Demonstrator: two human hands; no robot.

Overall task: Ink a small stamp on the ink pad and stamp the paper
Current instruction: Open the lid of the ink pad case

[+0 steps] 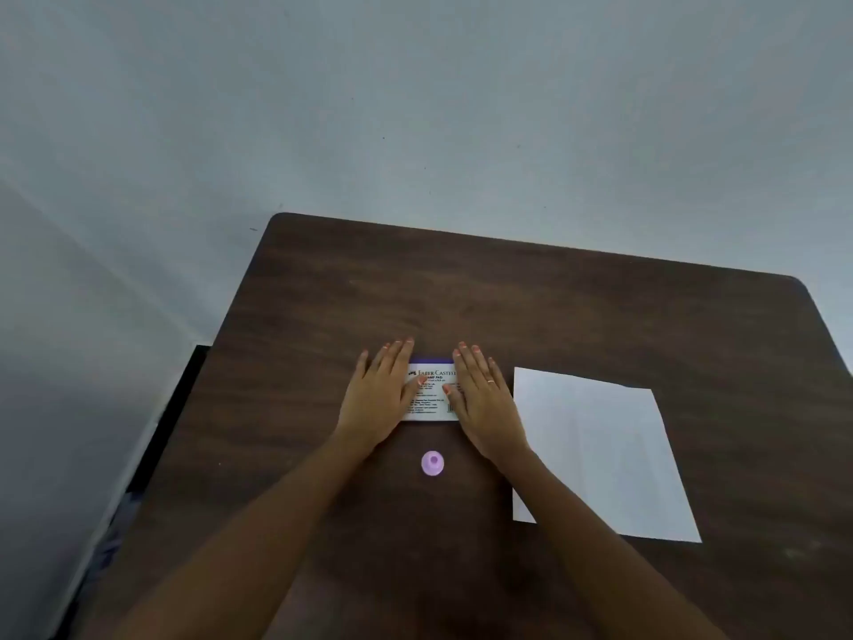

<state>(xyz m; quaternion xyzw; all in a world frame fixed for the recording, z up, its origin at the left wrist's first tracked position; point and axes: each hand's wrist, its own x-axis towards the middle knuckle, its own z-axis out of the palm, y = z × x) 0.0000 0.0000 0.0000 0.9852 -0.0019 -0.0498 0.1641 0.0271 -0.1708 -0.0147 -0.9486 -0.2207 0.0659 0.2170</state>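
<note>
A closed ink pad (432, 394) with a white printed label and a purple rim lies flat in the middle of the table. My left hand (381, 395) covers its left end and my right hand (482, 399) covers its right end, both palm down with fingers stretched out and thumbs on the lid. A small round lilac stamp (433, 463) stands on the table just in front of the pad, between my forearms, touched by neither hand. A white sheet of paper (600, 455) lies flat to the right of my right hand.
The dark brown wooden table (577, 316) has rounded far corners and stands against a pale wall. Its left edge drops to a dark gap and the floor. Bare wood lies beyond the pad.
</note>
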